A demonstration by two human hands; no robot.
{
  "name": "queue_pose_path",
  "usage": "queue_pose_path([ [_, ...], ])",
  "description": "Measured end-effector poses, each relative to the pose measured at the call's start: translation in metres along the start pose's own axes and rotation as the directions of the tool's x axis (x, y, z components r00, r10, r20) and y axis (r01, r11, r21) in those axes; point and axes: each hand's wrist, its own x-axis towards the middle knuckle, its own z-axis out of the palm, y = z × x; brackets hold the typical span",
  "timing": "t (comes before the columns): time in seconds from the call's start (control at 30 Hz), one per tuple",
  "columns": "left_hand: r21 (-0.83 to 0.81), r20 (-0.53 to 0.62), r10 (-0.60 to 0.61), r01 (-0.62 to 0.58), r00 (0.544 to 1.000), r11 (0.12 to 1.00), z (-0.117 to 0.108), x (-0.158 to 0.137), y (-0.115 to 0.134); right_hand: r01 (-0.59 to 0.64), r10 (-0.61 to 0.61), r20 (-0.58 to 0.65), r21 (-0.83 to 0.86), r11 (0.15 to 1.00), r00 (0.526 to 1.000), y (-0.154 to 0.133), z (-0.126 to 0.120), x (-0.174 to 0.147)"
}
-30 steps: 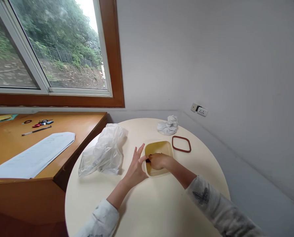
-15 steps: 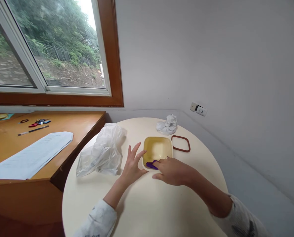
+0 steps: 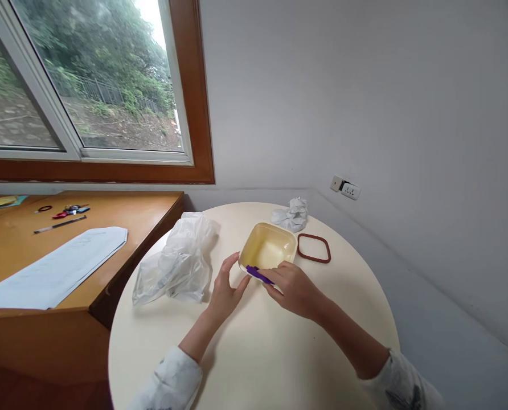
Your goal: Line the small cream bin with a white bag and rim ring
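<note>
A yellow square plastic container [image 3: 273, 245] is tilted and turned a little on the round table. My left hand [image 3: 226, 289] grips its near left corner, with the thumb at the near side and the fingers round the left side. In my right hand [image 3: 294, 287] is a purple cloth [image 3: 258, 274], pressed against the container's near rim. The fingers lie on the inner side and the thumb sits outside. Just right of the container, a brown-red square ring [image 3: 314, 248] that looks like a seal lies flat.
A crumpled clear plastic bag [image 3: 177, 259] lies on the left of the cream round table [image 3: 262, 353]. A crumpled white bag [image 3: 291, 215] is at the back. The wooden desk [image 3: 109, 205] at left holds papers [image 3: 57, 267], a pen [image 3: 60, 225] and scissors [image 3: 68, 212].
The container has tilted and turned, its near edge shifting left and up. My right hand has moved the purple cloth from the inside bottom edge up to the near rim.
</note>
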Motion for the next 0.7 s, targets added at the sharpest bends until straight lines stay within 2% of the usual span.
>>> queue_pose_path([
  [0.1,-0.068,-0.022,-0.004,0.003,1.000,0.998,0.002,0.001,0.004,-0.031,0.043,-0.142,0.084,0.996,0.989,-0.005,0.012,0.002],
  [0.2,-0.057,0.040,0.038,-0.036,0.998,0.998,0.003,0.004,0.010,-0.084,0.128,-0.255,0.180,0.980,0.958,-0.013,0.027,0.005],
  [0.3,0.035,0.105,0.073,-0.077,0.992,0.996,0.004,0.004,0.012,-0.136,0.215,-0.318,0.252,0.958,0.923,-0.025,0.042,0.007],
  [0.4,0.069,0.116,0.094,-0.102,0.989,0.992,0.003,0.003,0.009,-0.176,0.274,-0.335,0.296,0.939,0.901,-0.037,0.050,0.008],
  [0.53,0.033,0.111,0.088,-0.092,0.990,0.995,0.000,0.005,0.005,-0.199,0.290,-0.230,0.351,0.915,0.929,-0.043,0.039,0.008],
  [0.63,-0.008,0.150,0.077,-0.076,0.986,0.997,-0.003,0.007,0.006,-0.245,0.270,-0.027,0.342,0.907,0.962,-0.034,0.020,0.007],
  [0.7,-0.013,0.184,0.106,-0.105,0.977,0.994,-0.004,0.008,0.008,-0.272,0.235,0.153,0.307,0.912,0.960,-0.023,0.010,0.008],
])
